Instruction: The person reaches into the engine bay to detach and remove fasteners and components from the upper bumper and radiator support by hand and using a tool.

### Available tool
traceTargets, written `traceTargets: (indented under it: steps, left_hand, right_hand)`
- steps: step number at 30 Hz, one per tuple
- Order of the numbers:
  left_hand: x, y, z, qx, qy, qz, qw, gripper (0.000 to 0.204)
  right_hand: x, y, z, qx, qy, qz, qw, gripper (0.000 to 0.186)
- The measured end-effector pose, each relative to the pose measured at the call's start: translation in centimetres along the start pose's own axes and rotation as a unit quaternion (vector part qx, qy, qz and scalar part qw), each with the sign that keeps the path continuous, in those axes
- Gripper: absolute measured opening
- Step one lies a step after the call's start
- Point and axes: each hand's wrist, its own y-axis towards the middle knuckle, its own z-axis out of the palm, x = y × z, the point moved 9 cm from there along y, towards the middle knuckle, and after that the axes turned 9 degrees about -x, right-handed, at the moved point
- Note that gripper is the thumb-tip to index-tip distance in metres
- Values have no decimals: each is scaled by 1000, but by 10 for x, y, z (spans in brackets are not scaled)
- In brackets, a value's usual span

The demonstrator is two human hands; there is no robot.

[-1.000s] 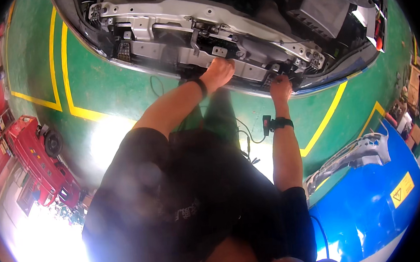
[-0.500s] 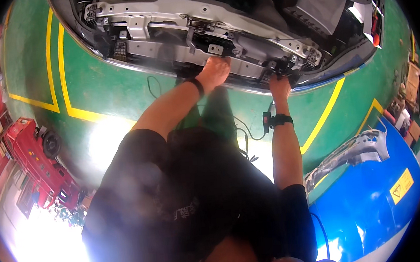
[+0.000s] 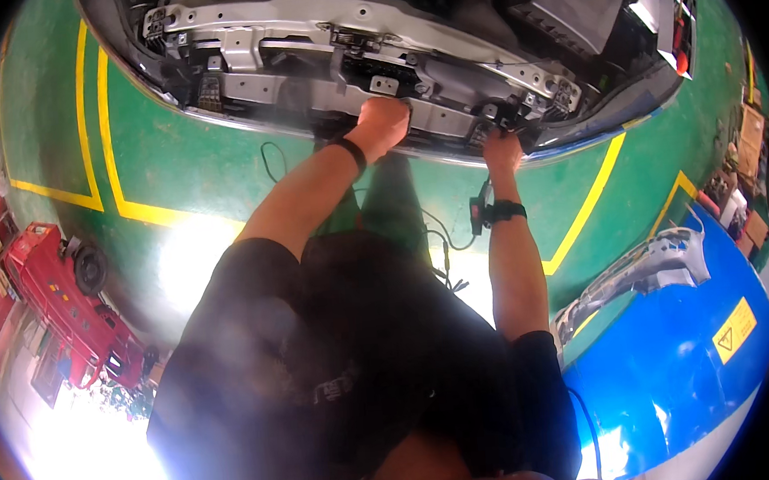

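Observation:
Both my arms reach forward to the exposed end of a car, where a light grey metal crossbeam (image 3: 293, 84) lies behind a dark curved bumper edge (image 3: 243, 128). My left hand (image 3: 385, 124) is closed like a fist at the middle of the edge, just below a small metal bracket (image 3: 383, 85). Whatever its fingers hold is hidden behind the hand. Farther right, my right hand (image 3: 503, 151) is closed at the bumper edge, its fingertips tucked among black parts (image 3: 494, 123) by the right end of the beam. What it grips cannot be made out.
A black cable (image 3: 442, 240) hangs below my right wrist, over the green floor (image 3: 201, 164) with yellow lines. To the lower right stands a blue panel (image 3: 680, 389) with a silver bumper-like part (image 3: 645, 266) beside it. A red wheeled machine (image 3: 68, 298) is at left.
The whole view has shifted slightly, so the car and both arms appear a little farther left and up. My left hand has rolled slightly over, its fingers now more hidden; the right stays in place.

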Motion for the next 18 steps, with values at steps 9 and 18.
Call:
traceTargets:
  steps: [9, 18]
  left_hand:
    - [-8, -3, -8, -49, 33, 43, 997, 17]
    - [-9, -6, -8, -73, 44, 55, 995, 16]
  right_hand:
    - [-3, 5, 4, -25, -9, -70, 997, 25]
    - [12, 0, -6, -43, 7, -132, 990, 28]
